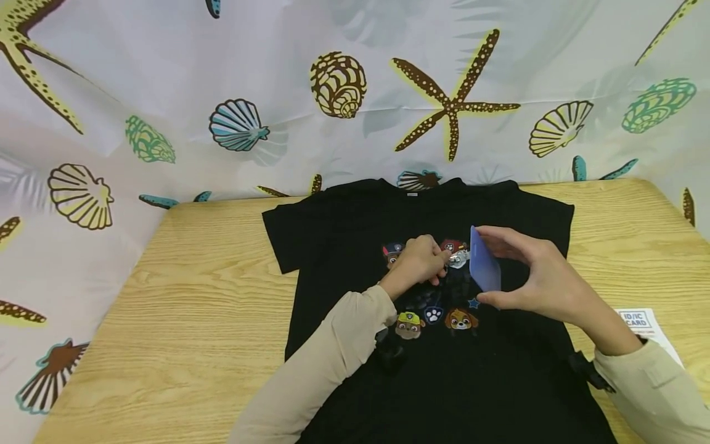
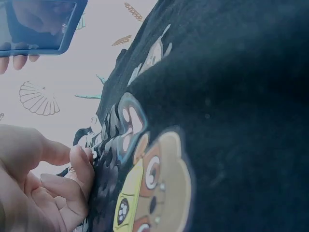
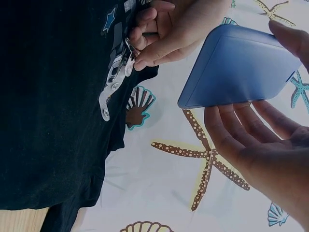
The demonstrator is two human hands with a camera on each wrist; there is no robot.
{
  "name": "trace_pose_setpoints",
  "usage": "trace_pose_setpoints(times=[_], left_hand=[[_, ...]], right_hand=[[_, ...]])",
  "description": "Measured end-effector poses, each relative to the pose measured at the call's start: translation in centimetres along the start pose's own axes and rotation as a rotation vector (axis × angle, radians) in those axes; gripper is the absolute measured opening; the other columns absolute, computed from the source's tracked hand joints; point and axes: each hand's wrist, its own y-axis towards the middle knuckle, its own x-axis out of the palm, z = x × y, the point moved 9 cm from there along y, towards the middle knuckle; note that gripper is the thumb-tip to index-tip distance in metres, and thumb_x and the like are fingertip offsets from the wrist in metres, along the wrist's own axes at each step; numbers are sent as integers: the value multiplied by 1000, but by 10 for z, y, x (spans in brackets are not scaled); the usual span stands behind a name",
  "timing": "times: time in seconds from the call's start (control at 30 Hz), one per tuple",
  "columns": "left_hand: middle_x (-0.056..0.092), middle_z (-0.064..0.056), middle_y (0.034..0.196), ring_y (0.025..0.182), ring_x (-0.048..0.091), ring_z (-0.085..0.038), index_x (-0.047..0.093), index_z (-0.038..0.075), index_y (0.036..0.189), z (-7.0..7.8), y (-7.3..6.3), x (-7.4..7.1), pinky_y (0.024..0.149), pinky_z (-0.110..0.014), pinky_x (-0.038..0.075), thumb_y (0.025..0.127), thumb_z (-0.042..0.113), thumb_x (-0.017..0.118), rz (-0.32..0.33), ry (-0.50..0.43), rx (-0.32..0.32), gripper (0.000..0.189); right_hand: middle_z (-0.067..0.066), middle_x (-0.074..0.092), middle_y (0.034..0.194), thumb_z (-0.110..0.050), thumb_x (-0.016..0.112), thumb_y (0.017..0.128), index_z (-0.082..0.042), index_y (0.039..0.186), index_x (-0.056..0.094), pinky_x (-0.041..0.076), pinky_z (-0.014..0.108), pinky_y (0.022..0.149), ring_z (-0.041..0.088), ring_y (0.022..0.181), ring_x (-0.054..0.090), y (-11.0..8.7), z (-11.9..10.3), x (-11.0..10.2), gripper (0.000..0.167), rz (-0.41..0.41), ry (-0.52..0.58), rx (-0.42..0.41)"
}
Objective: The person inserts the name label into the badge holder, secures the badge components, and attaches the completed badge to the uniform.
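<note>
Tho wide, R fingers (image 1: 509,237) on case (image 1: 484,264)

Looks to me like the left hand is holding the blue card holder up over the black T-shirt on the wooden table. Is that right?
Not quite: the head view shows the right hand holding the blue card holder over the black T-shirt on the wooden table.

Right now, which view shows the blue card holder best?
Right wrist view: the blue card holder appears large, its broad blue side visible. The head view shows it narrow and slanted; the left wrist view shows its glossy, framed side, cut off at the picture's edge.
</note>
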Motion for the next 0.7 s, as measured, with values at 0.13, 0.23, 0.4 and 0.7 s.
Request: trace_pose_setpoints(times=[0.13,0.23,0.4,0.7], left_hand=[[63,-2,64,46,60,-12,52,6,94,1,1,1,46,-20,47,97,21,59,12,-44,-7,17],[62,-1,69,50,61,-13,50,7,99,1,2,-1,54,-22,48,96,21,60,28,-60,-2,17],[63,-4,73,56,60,-12,58,6,96,11,-3,0,54,-22,46,99,23,55,12,-133,104,17],[62,-7,86,65,61,-15,60,-1,101,22,-38,-2,57,-25,50,106,37,33,-263,-653,157,47]], right_hand=[[15,58,128,-11,90,64,-4,138,49,42,8,91,29,109,61,0,-1,0,85,0,-7,-12],[14,58,128,-11,90,65,-4,138,49,41,8,91,29,109,61,0,-1,-1,85,-2,-10,-14],[14,58,130,-13,90,65,-4,137,49,42,9,91,30,110,61,0,0,0,83,-14,-27,-16],[8,60,123,-14,90,63,-7,136,52,53,46,81,23,104,60,0,-6,2,82,-2,-115,-48]])
